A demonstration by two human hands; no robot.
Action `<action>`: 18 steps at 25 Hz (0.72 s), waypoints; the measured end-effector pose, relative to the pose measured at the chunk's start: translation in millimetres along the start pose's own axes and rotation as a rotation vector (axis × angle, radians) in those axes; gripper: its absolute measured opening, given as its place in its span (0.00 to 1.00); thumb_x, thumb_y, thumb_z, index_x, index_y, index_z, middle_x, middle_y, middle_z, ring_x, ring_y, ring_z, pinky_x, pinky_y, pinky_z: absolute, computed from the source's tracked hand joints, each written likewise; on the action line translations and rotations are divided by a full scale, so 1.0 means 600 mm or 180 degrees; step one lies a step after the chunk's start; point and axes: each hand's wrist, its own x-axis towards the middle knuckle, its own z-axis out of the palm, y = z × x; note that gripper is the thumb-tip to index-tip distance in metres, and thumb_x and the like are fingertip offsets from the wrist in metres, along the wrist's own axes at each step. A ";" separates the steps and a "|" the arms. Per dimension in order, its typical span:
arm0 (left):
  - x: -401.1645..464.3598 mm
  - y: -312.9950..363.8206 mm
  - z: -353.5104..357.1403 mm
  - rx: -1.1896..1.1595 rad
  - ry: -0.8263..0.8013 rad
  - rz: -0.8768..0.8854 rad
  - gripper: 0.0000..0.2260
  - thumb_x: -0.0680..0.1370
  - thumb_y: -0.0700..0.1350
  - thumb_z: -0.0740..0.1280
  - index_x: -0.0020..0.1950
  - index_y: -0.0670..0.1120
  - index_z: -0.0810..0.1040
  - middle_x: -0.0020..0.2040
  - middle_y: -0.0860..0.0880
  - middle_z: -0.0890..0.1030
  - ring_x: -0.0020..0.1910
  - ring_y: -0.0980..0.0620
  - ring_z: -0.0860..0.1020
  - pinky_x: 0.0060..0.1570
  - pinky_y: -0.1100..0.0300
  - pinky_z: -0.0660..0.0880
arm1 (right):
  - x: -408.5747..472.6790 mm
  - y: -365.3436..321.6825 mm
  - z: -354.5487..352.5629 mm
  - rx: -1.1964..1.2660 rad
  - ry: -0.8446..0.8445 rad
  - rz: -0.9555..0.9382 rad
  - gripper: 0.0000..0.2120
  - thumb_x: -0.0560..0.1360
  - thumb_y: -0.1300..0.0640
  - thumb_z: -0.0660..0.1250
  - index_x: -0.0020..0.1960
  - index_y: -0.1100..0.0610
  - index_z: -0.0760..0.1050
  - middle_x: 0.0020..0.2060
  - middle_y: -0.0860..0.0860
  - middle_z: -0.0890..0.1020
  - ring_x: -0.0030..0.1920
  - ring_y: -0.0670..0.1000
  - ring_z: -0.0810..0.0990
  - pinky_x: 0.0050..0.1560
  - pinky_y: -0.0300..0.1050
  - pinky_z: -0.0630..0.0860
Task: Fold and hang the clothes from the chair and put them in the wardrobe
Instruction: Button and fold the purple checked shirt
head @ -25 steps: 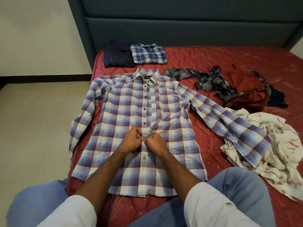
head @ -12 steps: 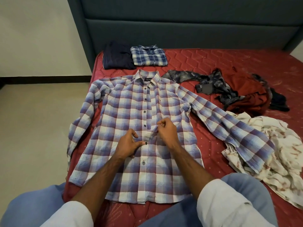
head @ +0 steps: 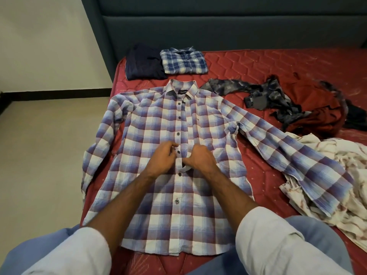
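A blue, purple and white checked shirt [head: 151, 124] lies face up on the red mattress [head: 258, 68], collar away from me, sleeves spread to both sides. Both my hands sit on its button placket at mid-chest. My left hand [head: 163, 158] rests just left of a dark button, fingers curled with the thumb and forefinger at the placket edge. My right hand [head: 199, 158] pinches the right placket edge, which is lifted into a small fold below that button.
Two folded garments lie near the headboard: a navy one [head: 143, 64] and a blue checked one [head: 183, 61]. A loose pile lies to the right: grey patterned cloth [head: 268, 96], dark red cloth [head: 321, 114], white stained cloth [head: 341, 175]. Floor [head: 43, 155] borders the left edge.
Both hands moved a little up the placket from a lower button. The right hand, which had reached farther up, came back beside the left and now lifts the placket edge.
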 end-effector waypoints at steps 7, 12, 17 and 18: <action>0.027 -0.003 0.022 -0.0458 0.0045 -0.0461 0.03 0.80 0.40 0.70 0.53 0.46 0.79 0.50 0.47 0.83 0.48 0.50 0.81 0.56 0.53 0.81 | 0.006 -0.002 -0.006 -0.0113 0.0097 0.0013 0.11 0.80 0.46 0.68 0.50 0.53 0.76 0.42 0.50 0.78 0.40 0.50 0.79 0.47 0.44 0.78; 0.038 -0.009 0.010 -0.1110 -0.0043 -0.0796 0.02 0.80 0.38 0.70 0.50 0.42 0.83 0.47 0.46 0.83 0.49 0.50 0.82 0.59 0.51 0.80 | 0.008 -0.001 0.000 0.2138 0.0183 0.0260 0.06 0.82 0.58 0.63 0.50 0.58 0.77 0.41 0.54 0.81 0.44 0.55 0.83 0.49 0.47 0.83; 0.036 -0.012 0.010 -0.1249 0.0028 -0.0892 0.02 0.79 0.39 0.71 0.50 0.44 0.84 0.47 0.47 0.84 0.49 0.50 0.83 0.58 0.51 0.81 | 0.012 -0.011 0.035 0.2393 0.0025 0.0531 0.09 0.80 0.61 0.69 0.59 0.59 0.82 0.51 0.54 0.84 0.50 0.54 0.84 0.57 0.50 0.83; 0.037 -0.012 0.011 -0.1263 0.0053 -0.0895 0.03 0.79 0.39 0.71 0.50 0.44 0.84 0.47 0.48 0.84 0.49 0.51 0.83 0.58 0.52 0.81 | 0.012 -0.008 0.032 0.2449 -0.0068 0.0504 0.09 0.79 0.62 0.71 0.59 0.60 0.82 0.51 0.53 0.84 0.51 0.54 0.84 0.57 0.48 0.83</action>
